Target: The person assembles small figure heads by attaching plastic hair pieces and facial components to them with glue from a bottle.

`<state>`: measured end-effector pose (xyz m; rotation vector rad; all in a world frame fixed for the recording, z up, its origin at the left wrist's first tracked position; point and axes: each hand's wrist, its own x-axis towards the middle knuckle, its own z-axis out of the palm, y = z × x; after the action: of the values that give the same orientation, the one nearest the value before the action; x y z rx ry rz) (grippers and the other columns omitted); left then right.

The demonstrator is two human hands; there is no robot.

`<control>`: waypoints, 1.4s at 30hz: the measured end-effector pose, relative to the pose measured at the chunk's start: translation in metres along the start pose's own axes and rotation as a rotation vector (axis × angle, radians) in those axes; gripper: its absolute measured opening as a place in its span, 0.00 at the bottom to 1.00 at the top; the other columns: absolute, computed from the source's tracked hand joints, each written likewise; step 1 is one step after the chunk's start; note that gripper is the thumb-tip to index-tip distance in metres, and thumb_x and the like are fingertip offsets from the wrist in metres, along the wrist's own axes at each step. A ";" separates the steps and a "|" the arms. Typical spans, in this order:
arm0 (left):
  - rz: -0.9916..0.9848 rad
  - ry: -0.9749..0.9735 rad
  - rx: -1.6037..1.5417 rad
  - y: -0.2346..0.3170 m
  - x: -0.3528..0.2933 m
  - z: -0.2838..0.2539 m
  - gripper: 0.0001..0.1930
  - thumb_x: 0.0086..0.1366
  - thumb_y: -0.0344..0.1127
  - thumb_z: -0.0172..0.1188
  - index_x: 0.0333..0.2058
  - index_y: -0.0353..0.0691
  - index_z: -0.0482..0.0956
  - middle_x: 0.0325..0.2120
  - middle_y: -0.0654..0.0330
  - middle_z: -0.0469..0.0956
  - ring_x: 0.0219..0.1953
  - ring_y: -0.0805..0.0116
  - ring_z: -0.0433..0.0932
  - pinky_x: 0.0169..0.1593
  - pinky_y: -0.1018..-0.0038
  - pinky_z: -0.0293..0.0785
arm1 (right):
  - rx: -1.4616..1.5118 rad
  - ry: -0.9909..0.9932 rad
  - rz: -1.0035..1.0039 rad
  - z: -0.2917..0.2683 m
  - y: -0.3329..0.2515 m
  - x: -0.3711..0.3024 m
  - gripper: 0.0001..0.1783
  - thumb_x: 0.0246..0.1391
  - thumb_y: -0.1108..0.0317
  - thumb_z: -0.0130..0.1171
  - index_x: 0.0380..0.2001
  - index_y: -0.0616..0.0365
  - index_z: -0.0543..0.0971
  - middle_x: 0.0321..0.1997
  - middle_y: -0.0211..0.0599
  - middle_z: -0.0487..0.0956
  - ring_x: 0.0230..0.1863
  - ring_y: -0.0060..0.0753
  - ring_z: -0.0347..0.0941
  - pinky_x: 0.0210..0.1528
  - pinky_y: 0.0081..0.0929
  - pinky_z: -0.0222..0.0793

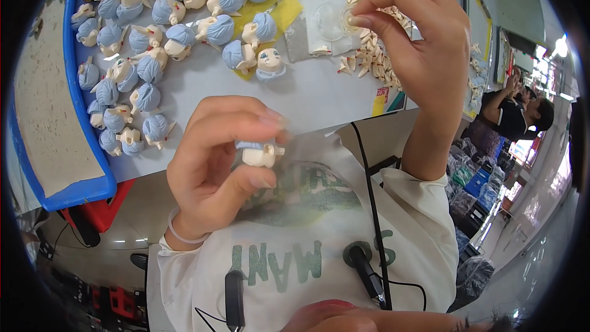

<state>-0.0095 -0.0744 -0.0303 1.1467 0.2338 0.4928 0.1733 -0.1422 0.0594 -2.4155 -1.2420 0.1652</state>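
Note:
My left hand (209,160) is closed round a small doll head (258,156), pale with a light-blue part, held between thumb and fingers above the table's near edge. A small peg-like bit sticks out of its side. My right hand (424,37) reaches over the table with thumb and forefinger pinched together. Whatever is between those fingertips is too small to make out. They are beside a clear round dish (330,23) on a white sheet. Small pale pointed pieces with reddish tips (376,61) lie heaped under and next to the right hand.
Many doll heads with blue hair (179,42) cover the table's left and middle. Yellow tape (286,15) lies flat among them. A blue-edged board (52,104) runs along the left. A black cable (364,154) hangs down past the table edge. Another person (522,110) is at the far right.

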 end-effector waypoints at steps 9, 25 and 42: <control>-0.047 -0.049 -0.413 -0.008 0.003 0.003 0.22 0.50 0.29 0.63 0.42 0.28 0.66 0.40 0.50 0.67 0.42 0.62 0.71 0.45 0.71 0.69 | 0.487 0.046 -0.331 0.004 0.021 -0.041 0.07 0.34 0.78 0.61 0.23 0.61 0.77 0.26 0.37 0.69 0.26 0.24 0.61 0.31 0.18 0.56; 0.242 0.025 0.218 0.000 -0.007 0.015 0.19 0.40 0.26 0.68 0.34 0.31 0.75 0.32 0.49 0.75 0.32 0.66 0.75 0.31 0.80 0.70 | 0.715 0.012 -0.308 0.027 0.004 -0.070 0.09 0.30 0.75 0.66 0.18 0.61 0.74 0.22 0.34 0.67 0.21 0.22 0.58 0.21 0.15 0.49; 0.390 -0.156 0.700 0.000 0.009 0.026 0.19 0.42 0.40 0.65 0.35 0.40 0.77 0.35 0.56 0.74 0.36 0.61 0.69 0.39 0.71 0.65 | 1.370 -0.181 0.100 0.025 0.049 -0.100 0.23 0.35 0.79 0.62 0.35 0.57 0.64 0.33 0.37 0.73 0.33 0.25 0.71 0.33 0.19 0.67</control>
<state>0.0091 -0.0917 -0.0193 1.9261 0.0388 0.6856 0.1433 -0.2397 0.0079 -1.2448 -0.6390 0.9238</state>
